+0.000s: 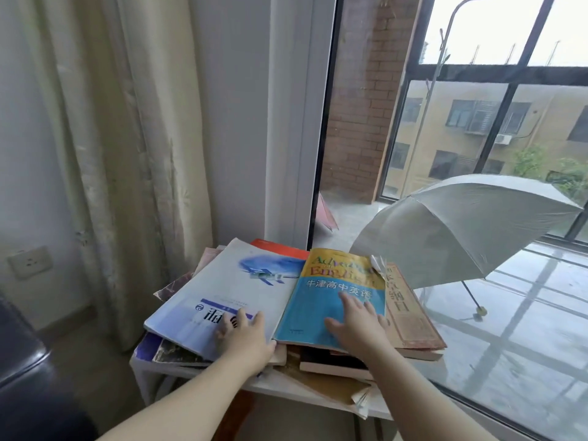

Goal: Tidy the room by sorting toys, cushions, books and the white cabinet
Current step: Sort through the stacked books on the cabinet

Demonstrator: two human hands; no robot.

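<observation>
Book-sorting seems the step in hand: on the white desk by the window lies a loose heap, pale book under the flat left hand, blue book under the spread right hand, likely needing squaring next.

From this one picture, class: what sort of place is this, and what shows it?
Probably a room in a home, beside a balcony: cream curtain and wall socket, textbooks piled on a small white table, open umbrella beyond the window.
</observation>
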